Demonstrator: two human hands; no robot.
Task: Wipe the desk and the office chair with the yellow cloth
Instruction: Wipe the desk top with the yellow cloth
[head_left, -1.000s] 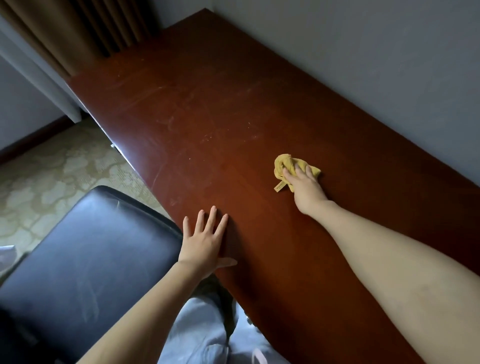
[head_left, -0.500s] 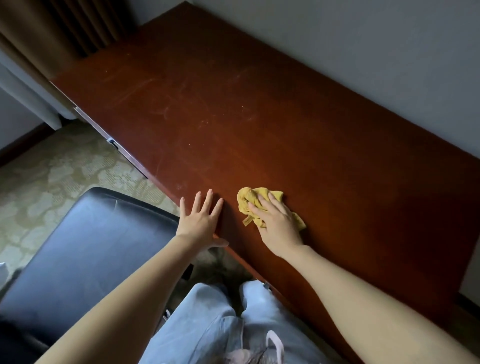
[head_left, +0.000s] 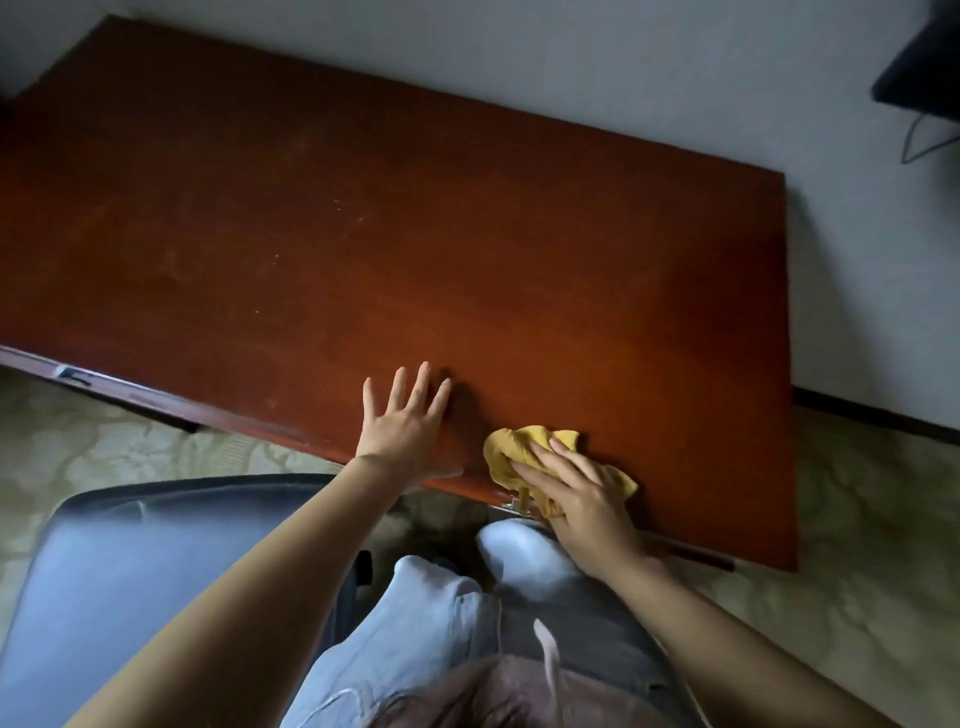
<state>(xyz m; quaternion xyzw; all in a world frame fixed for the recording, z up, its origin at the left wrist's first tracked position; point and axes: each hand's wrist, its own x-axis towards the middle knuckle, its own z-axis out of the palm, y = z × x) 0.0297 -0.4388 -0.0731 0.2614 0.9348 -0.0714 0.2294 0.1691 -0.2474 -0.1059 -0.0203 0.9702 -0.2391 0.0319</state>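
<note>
Found yellow cloth (head_left: 511, 447) bunched at near edge of surface (head_left: 467, 234) under right hand (head_left: 582, 499) — grip flat, fingers straight, pressing. Left hand (head_left: 402, 426) splayed alongside, holding nothing. Judged cloth soft, light, limp — best bunched under palm.

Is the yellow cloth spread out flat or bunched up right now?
Bunched up. The yellow cloth lies crumpled in folds at the near edge of the desk, pressed under the right hand.
</note>
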